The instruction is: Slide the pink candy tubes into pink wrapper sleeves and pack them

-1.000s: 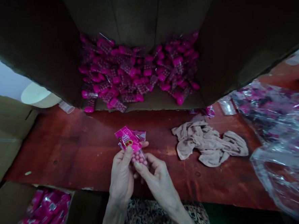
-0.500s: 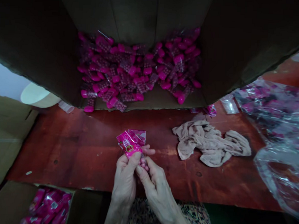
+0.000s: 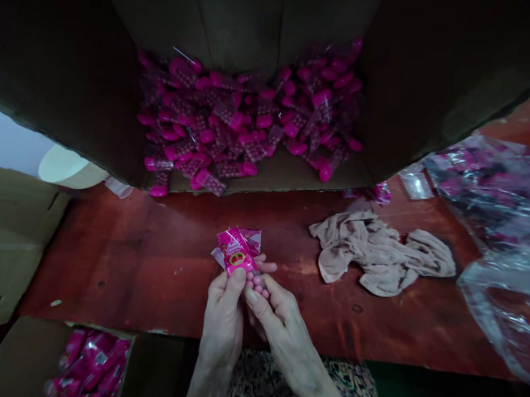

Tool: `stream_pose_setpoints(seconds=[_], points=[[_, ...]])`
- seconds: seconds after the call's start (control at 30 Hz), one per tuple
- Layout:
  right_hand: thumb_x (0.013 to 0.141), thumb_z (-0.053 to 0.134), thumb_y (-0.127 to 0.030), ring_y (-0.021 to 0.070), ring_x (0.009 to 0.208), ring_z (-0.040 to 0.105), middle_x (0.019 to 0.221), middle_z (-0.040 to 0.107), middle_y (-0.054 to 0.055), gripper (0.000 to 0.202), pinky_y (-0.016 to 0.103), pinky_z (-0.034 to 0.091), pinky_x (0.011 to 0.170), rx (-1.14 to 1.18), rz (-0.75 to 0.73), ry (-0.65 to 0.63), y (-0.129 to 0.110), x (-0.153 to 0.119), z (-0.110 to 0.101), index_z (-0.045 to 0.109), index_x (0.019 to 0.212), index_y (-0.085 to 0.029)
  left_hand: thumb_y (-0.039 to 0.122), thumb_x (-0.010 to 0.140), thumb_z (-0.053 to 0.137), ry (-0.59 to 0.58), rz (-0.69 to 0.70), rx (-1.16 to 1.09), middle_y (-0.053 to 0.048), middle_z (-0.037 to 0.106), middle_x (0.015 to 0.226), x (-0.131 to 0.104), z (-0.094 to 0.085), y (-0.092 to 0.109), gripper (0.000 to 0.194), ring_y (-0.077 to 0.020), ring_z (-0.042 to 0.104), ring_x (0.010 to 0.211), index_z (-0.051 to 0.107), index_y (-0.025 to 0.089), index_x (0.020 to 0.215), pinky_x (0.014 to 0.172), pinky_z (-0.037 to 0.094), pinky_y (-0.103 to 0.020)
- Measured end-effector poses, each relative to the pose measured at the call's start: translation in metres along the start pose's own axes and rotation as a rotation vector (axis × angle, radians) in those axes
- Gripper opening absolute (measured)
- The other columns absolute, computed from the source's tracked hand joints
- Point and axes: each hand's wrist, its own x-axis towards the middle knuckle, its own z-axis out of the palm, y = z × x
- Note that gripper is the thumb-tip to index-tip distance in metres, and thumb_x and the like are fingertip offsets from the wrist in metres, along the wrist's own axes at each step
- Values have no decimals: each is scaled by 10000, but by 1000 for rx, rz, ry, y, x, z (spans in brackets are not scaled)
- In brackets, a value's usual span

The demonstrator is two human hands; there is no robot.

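Above the table's near edge, my left hand [image 3: 225,304] is closed, its thumb pressed on a shiny pink printed wrapper [image 3: 234,248]. More wrapper pieces fan out behind this one. My right hand [image 3: 280,312], also closed, grips a small clear container of pink candy balls [image 3: 257,283] right against the wrapper's lower end. Some of its fingers stretch out behind the wrapper. The container's far end is hidden by the wrapper and my fingers. Beyond my hands, a large cardboard box [image 3: 288,179] lies open towards me, with a heap of pink-capped candy containers [image 3: 225,121] inside.
A crumpled cloth [image 3: 385,254] lies on the red table [image 3: 152,275] to the right, near a clear plastic bag [image 3: 498,278] with pink items. At lower left, an open carton [image 3: 17,357] holds pink wrapped packs [image 3: 93,362]. A pale bowl [image 3: 69,168] stands at left.
The wrapper has turned more upright, showing its printed front more fully, and the container sits closer against it. Both hands keep their grip. The view has shifted slightly.
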Motion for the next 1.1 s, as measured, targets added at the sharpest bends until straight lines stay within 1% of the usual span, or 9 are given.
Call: stream_pose_setpoints(seconds=[0.27, 0.43, 0.57, 0.7, 0.87, 0.93, 1.0, 1.07, 1.1], points=[[842, 529, -411, 169, 751, 563, 800, 617, 30, 274, 240, 456, 643, 15, -26, 67, 7, 3, 0, 625, 982, -197, 334, 837, 523, 32, -16, -54, -120, 714, 972, -6, 5, -7, 296, -200, 638, 879, 713, 130, 937, 758, 490, -283], [822, 572, -307, 99, 530, 482, 610, 536, -36, 131, 201, 403, 505, 69, -16, -134, 6, 11, -10, 621, 828, -186, 330, 806, 566, -18, -57, -24, -132, 712, 959, -4, -1, -1, 282, -174, 635, 699, 714, 121, 925, 503, 459, -227], [783, 600, -223, 53, 415, 417, 531, 507, -66, 106, 174, 341, 419, 117, -22, -199, 0, 15, -13, 587, 697, -162, 363, 797, 573, -25, -101, -41, -110, 706, 865, -8, -2, -4, 305, -76, 491, 436, 701, 116, 921, 342, 355, -190], [803, 561, -239, 41, 376, 429, 524, 544, -51, 184, 162, 331, 383, 149, 2, -190, 1, 15, -14, 568, 641, -151, 363, 775, 609, 27, -116, -65, -42, 656, 709, -16, 2, -10, 268, -40, 408, 408, 689, 122, 863, 333, 337, -150], [769, 599, -247, 47, 353, 402, 486, 519, -59, 164, 168, 305, 347, 100, 9, -146, 7, 14, -4, 605, 637, -150, 351, 800, 580, -13, -135, -92, -103, 696, 884, -17, 2, -8, 262, -65, 489, 465, 694, 123, 859, 379, 395, -176], [761, 619, -267, 51, 372, 392, 474, 508, -60, 190, 175, 306, 365, 1, -65, -161, 5, 12, 0, 626, 611, -151, 359, 785, 594, -26, -128, -117, -122, 704, 918, -16, -8, -6, 266, -120, 581, 568, 703, 129, 862, 473, 472, -221], [777, 615, -306, 61, 403, 413, 479, 519, -55, 221, 185, 330, 403, -116, -195, -203, -1, 9, -1, 652, 615, -160, 406, 717, 652, -2, -82, -130, -126, 714, 922, -19, -32, -2, 293, -201, 647, 707, 718, 144, 832, 592, 530, -295], [811, 580, -353, 84, 446, 474, 517, 562, -39, 231, 202, 379, 453, -235, -342, -122, -7, 8, -14, 671, 695, -176, 464, 578, 738, 91, -10, -149, -95, 735, 841, -28, -70, 5, 323, -251, 668, 741, 728, 179, 730, 622, 553, -337], [820, 568, -376, 103, 482, 513, 554, 587, -25, 227, 218, 409, 488, -311, -411, 2, -9, 9, -24, 670, 764, -182, 462, 535, 759, 177, 39, -161, -65, 741, 785, -35, -94, 11, 301, -252, 674, 717, 725, 209, 696, 609, 562, -336]])
